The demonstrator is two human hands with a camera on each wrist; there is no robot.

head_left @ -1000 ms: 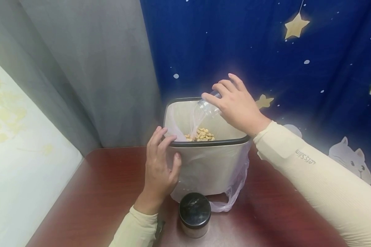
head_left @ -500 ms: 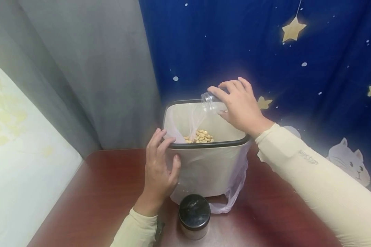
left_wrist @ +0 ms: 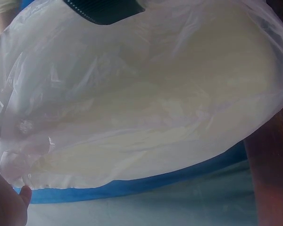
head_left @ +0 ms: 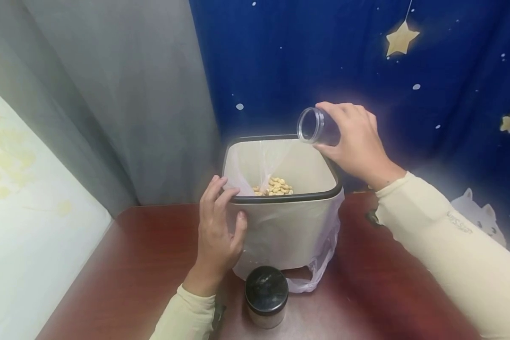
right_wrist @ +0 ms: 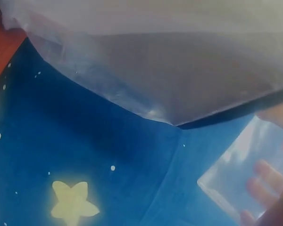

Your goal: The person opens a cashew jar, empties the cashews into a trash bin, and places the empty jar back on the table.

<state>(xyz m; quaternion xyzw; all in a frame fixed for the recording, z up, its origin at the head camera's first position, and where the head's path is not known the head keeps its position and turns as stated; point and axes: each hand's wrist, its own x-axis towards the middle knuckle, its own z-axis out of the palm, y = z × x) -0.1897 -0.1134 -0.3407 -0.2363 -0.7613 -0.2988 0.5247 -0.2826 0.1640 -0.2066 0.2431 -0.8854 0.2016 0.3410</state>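
My right hand (head_left: pixel 359 141) grips a clear plastic jar (head_left: pixel 312 126), tipped on its side with its open mouth facing left, over the bin's far right rim. The jar (right_wrist: pixel 245 174) looks see-through and empty in the right wrist view, with fingertips showing through it. A cream trash bin (head_left: pixel 280 231) with a black rim and a thin translucent bag stands on the table. Peanuts (head_left: pixel 278 186) lie heaped inside it. My left hand (head_left: pixel 218 226) rests against the bin's near left corner, fingertips at the rim and thumb on the front wall.
A jar with a black lid (head_left: pixel 266 290) stands on the dark red table (head_left: pixel 153 250) in front of the bin. The bag's loose handle (head_left: pixel 318 276) hangs at the bin's front right. Grey and blue starry curtains (head_left: pixel 408 94) rise behind.
My right hand has drawn the jar back to the right and turned it so that its open mouth shows. The left hand and the peanuts have stayed in place.
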